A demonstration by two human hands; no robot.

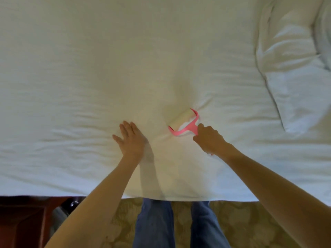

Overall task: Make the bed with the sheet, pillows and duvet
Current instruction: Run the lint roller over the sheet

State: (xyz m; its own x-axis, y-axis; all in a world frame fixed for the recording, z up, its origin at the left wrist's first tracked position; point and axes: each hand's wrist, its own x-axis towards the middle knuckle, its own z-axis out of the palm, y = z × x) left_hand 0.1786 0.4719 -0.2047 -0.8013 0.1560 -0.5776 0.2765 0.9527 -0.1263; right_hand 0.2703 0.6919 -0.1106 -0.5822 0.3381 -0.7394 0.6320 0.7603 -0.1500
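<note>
Sheet [89,68] lies flat over the bed [35,193]. Your left hand [130,138] presses it, fingers straight. Your right hand [208,138] grips the pink lint roller [182,122] on the sheet. A pillow [290,68] sits far right.

Bedroom, could be a hotel room, can't tell for sure. A wide bed [44,191] fills most of the frame, covered by a lightly creased white sheet [107,68]. White pillow [290,72] at upper right, second pillow [325,33] at the far right edge. Patterned beige carpet [247,222] runs along the bottom where I stand. Lower left corner: dark red-brown wooden furniture [23,222] just beside the bed. Pink lint roller [182,123] on the sheet, center, a housekeeping tool.
</note>
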